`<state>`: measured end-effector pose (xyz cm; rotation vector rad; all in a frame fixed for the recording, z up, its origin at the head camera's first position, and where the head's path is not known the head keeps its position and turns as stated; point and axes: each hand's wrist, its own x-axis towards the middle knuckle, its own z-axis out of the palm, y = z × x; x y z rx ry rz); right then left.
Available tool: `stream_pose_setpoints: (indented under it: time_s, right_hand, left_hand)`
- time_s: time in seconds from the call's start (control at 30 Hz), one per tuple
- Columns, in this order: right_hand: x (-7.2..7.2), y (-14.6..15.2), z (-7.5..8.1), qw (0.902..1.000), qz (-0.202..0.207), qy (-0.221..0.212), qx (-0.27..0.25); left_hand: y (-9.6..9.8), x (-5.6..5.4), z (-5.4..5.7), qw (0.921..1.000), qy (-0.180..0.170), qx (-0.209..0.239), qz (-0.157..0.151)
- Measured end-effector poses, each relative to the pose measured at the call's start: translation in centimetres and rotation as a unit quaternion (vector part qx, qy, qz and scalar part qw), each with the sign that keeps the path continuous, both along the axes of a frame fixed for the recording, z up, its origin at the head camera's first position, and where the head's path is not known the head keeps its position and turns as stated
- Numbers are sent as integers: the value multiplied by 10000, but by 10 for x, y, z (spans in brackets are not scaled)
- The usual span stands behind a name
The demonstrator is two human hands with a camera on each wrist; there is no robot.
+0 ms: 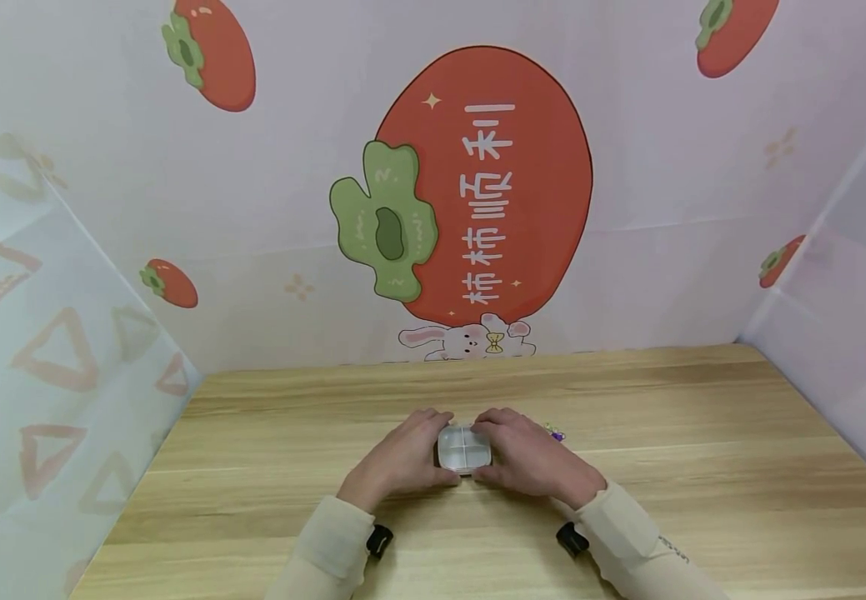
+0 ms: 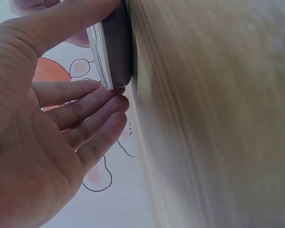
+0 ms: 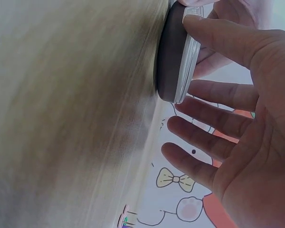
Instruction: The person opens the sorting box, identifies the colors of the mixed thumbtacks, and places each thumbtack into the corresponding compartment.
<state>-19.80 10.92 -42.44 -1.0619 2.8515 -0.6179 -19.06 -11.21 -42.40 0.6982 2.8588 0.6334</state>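
Observation:
A small four-compartment box [image 1: 465,450] with rounded corners lies on the wooden table between my two hands. In the wrist views its dark grey base [image 2: 118,52] shows below a clear lid [image 3: 189,61]. My left hand [image 1: 407,457] holds the left side, with thumb at the near edge and fingers at the far edge. On the opposite side my right hand [image 1: 526,457] grips it the same way, its thumb against the clear rim. No contents can be made out through the lid.
A few small purple and yellow pieces [image 1: 556,433] lie on the table [image 1: 267,467] just beyond my right hand. A printed backdrop [image 1: 297,208] with persimmons rises at the table's far edge, and patterned side sheets [image 1: 65,333] flank it. Each wrist carries a black device [image 1: 379,541].

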Motion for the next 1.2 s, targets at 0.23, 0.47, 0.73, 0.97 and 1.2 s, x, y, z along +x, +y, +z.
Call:
stream_pose_setpoints:
  time_s: [0.23, 0.47, 0.73, 0.97, 1.2]
  right_hand:
    - [0, 0, 0, 10000, 67, 27, 18]
    - [1, -1, 1, 9998, 155, 80, 54]
    - [1, -1, 1, 9999, 87, 79, -76]
    - [2, -3, -1, 9999, -33, 131, -86]
    - [3, -3, 0, 9999, -37, 93, 38]
  left_hand:
    - [0, -1, -1, 10000, 16, -22, -7]
    - [1, 0, 0, 9999, 99, -30, 6]
    - [1, 1, -1, 9999, 147, -44, -6]
    - [1, 0, -1, 9997, 224, -31, -75]
    - [2, 0, -2, 9996, 275, -64, -95]
